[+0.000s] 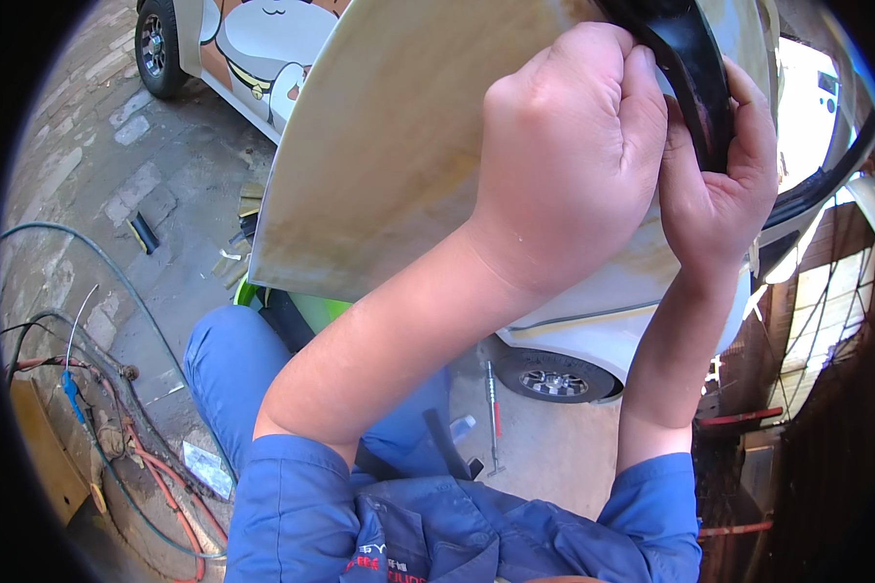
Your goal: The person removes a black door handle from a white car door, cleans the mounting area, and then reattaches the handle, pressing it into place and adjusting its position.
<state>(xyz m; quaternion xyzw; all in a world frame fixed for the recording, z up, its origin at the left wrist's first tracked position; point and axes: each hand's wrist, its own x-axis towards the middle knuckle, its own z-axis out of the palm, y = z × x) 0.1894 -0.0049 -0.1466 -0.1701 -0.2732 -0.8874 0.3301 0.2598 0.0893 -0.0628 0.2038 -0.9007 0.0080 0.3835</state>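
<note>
The right hand pinches a curved black part between thumb and fingers, seemingly to steady it; the left hand curls alongside, its grip hidden.

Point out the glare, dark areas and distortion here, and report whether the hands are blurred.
In the head view, the left hand and right hand are well lit without obvious blur; the white surface at far right looks washed out; the background at lower right sinks into deep shadow; the fisheye picture has black corners and bends lines toward its rim.
</note>
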